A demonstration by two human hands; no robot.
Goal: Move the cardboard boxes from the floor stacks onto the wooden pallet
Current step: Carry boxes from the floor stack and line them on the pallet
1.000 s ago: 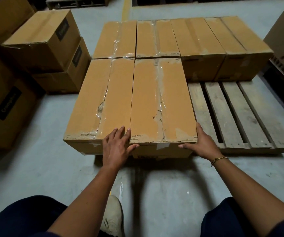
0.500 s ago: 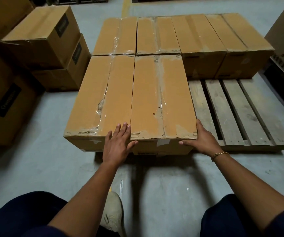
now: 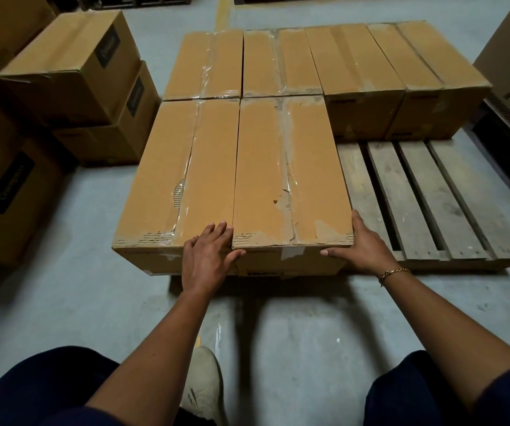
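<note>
- My left hand (image 3: 209, 256) lies flat, fingers straight and slightly spread. The fingertips rest on the top near edge of the neighbouring box (image 3: 173, 179), right at the seam between the two boxes, and the thumb reaches across onto the front face of the box I am handling.
- My right hand (image 3: 364, 244) is open against the near right corner of the front box (image 3: 287, 173). The fingers lie straight along its right side and the thumb is pressed on its front face. A gold bracelet (image 3: 395, 272) sits on that wrist.
- The front box is long, narrow and tan, and lies lengthwise away from me on the wooden pallet (image 3: 425, 204).
- Clear tape runs down the middle seam of its lid. Beside the tape and along the near edge the top paper layer is torn off in pale patches, with corrugation showing at the near corners.
- A small dark mark sits just left of the tape, and a short strip of tape hangs on the front face.
- Its left side touches the neighbouring box, and its far end meets the back row of boxes (image 3: 355, 63).
- Bare pallet slats lie just to its right.
- Stacked boxes (image 3: 72, 63) with dark labels stand on the floor (image 3: 78, 272) to my left.
</note>
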